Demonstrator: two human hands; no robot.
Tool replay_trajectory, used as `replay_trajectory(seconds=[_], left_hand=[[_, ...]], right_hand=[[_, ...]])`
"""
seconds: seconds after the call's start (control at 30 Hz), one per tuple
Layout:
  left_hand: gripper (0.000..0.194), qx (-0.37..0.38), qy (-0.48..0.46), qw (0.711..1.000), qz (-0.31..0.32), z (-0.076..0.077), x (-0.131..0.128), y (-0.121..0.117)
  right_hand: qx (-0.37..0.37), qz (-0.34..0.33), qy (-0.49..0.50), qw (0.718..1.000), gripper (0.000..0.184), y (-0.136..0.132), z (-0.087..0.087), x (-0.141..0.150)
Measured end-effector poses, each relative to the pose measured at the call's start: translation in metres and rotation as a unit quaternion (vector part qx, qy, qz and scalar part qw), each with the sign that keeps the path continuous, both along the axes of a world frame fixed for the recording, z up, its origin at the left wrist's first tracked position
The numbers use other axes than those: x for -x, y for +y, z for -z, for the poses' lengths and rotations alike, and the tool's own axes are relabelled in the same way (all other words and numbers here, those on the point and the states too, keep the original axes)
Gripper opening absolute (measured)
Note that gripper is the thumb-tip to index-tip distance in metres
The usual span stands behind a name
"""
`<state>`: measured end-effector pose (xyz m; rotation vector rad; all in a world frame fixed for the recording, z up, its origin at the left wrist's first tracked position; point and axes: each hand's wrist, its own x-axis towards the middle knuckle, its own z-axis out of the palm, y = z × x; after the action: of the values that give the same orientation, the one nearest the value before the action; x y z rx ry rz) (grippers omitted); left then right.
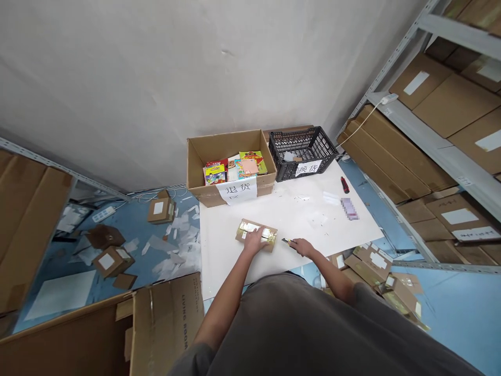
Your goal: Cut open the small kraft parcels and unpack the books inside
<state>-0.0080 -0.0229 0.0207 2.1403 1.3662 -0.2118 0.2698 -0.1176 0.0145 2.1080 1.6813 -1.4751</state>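
Observation:
A small cardboard box point(241, 228) with shiny tape and a white label lies on the white tabletop. My left hand point(254, 239) grips it from above, thumb and fingers across its taped top. Just right of the box, my right hand point(303, 247) is closed around a utility knife point(290, 243). The knife's tip points left towards the box, with a small gap between them.
Behind stand a large carton point(203, 194) of colourful books and a black plastic crate point(284, 169), both bearing paper signs. A red-and-black tool point(345, 185) lies at right. Scrap paper point(182, 250) and boxes litter the blue floor. A loaded metal shelf point(415, 125) flanks the table.

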Motion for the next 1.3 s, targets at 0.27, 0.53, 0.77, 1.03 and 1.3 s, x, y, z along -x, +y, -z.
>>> replay_trajectory(seconds=[0.27,0.53,0.77,1.03,1.3], left_hand=[[0.122,-0.037,0.005,0.999,0.018,0.021,0.009,0.033],[0.081,-0.068,-0.012,0.997,0.019,0.026,0.014,0.032],[0.07,-0.114,-0.035,0.992,-0.028,0.021,0.017,0.002],[0.071,-0.116,-0.032,0.991,-0.062,0.028,0.011,-0.005],[0.073,-0.132,-0.028,0.988,-0.071,0.027,0.008,-0.007]], right_hand=[[-0.04,0.143,0.004,0.989,0.061,-0.019,0.009,0.053],[-0.126,0.009,-0.101,0.987,0.043,-0.034,0.013,0.084],[-0.174,-0.011,-0.161,0.971,0.05,-0.03,0.017,0.094],[-0.13,0.007,-0.227,0.965,0.05,-0.013,0.002,0.086],[-0.144,0.207,-0.098,0.963,0.051,-0.036,0.02,0.054]])
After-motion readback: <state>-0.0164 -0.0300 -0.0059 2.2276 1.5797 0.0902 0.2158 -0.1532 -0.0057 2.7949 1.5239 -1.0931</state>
